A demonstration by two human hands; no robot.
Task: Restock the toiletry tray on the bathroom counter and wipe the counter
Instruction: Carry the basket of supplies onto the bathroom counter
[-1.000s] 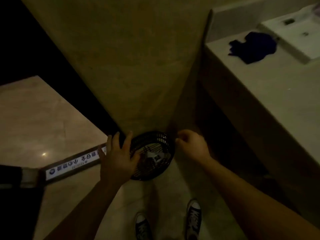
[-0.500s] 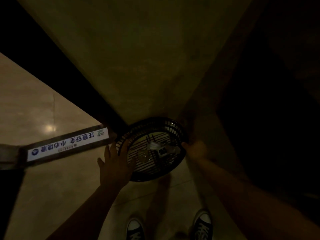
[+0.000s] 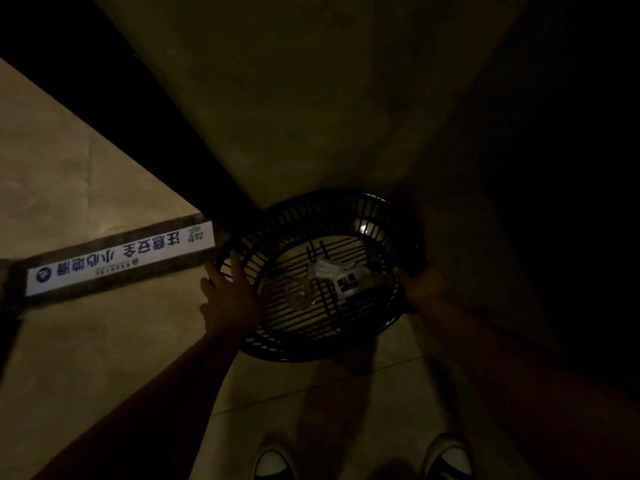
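Both hands hold a black slatted basket point(image 3: 311, 353) by its rim, near the middle of the view. The left hand point(image 3: 230, 299) lies at the basket's 9 o'clock, its fingers spread nearly straight up over the rim. The right hand point(image 3: 420, 287) meets the rim at 3 o'clock, but it is too dark there to tell whether its fingers are curled round the rim.

A tan wall point(image 3: 294, 98) fills the view toward 12 o'clock. The pale tiled floor point(image 3: 86, 341) spreads from 9 to 6 o'clock. A white sign strip point(image 3: 121, 259) with dark printed characters lies on the floor at 9 o'clock, its near end just beside the basket. Two shoes point(image 3: 273, 460) show at 6 o'clock. Inside the basket lie a clear packet point(image 3: 343, 277) with a dark label and, touching it at its 8 o'clock, a clear yellowish round piece point(image 3: 299, 292).
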